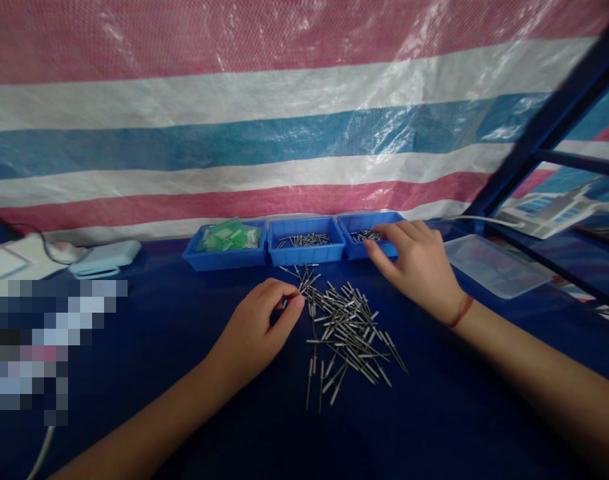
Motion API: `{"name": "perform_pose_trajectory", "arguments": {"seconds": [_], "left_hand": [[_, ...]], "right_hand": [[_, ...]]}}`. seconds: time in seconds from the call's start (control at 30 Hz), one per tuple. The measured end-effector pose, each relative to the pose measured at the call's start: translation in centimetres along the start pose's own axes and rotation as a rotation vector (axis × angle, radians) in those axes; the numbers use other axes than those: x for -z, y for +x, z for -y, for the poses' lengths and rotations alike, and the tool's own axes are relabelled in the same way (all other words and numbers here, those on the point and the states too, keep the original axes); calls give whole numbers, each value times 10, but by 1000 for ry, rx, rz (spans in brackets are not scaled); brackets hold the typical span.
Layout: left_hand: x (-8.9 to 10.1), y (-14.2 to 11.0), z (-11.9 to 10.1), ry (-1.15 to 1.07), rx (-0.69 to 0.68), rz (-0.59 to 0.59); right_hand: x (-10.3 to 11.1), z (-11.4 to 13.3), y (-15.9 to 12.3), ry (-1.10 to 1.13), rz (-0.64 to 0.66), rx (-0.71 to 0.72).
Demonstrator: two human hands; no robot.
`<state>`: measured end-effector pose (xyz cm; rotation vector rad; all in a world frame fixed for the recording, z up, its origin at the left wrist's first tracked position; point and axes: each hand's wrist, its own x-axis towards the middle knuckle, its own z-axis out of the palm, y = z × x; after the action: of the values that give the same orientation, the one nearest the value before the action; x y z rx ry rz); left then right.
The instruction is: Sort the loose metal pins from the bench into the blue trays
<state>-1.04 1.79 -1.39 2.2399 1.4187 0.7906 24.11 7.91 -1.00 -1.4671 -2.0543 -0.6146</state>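
The slim silver-grey metal pins with thicker sleeves lie in a loose, crisscrossed heap between the hands, towards the far edge of the dark blue counter. Each should be light, stiff and rather slippery, hardly fragile but apt to snag its neighbours; the thicker sleeve looks the best place to pinch.

The left hand reaches in low at the heap's far-left side, its grip of thumb and forefinger nearly closed at some pins; whether it holds one, I cannot tell. The right hand arches palm-down over the right-hand blue plastic tray, thumb and forefinger slightly parted by small metal pieces; any hold is unclear.

Along the far edge, the middle blue plastic tray bears more metal pieces, the left-hand blue plastic tray green plastic packets.
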Motion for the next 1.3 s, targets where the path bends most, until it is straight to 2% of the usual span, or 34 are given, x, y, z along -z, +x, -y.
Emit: {"name": "perform_pose_trajectory", "arguments": {"seconds": [0.1, 0.2, 0.43, 0.73, 0.9, 1.03, 1.17, 1.3], "left_hand": [[2, 1, 4, 172, 1, 107], [3, 0, 6, 309, 7, 143], [6, 1, 1, 420, -7, 237], [7, 1, 8, 376, 17, 231], [8, 2, 11, 359, -28, 208], [7, 0, 4, 254, -101, 146], [3, -4, -10, 128, -186, 136], [3, -7, -19, 56, -178, 101]], "right_hand": [[6, 12, -6, 96, 26, 47], [9, 21, -10, 192, 78, 93], [11, 35, -17, 274, 140, 182], [14, 45, -22, 377, 189, 249], [16, 49, -23, 415, 203, 253], [21, 56, -26, 511, 227, 293], [26, 65, -29, 554, 247, 395], [29, 69, -30, 539, 219, 455]]}}
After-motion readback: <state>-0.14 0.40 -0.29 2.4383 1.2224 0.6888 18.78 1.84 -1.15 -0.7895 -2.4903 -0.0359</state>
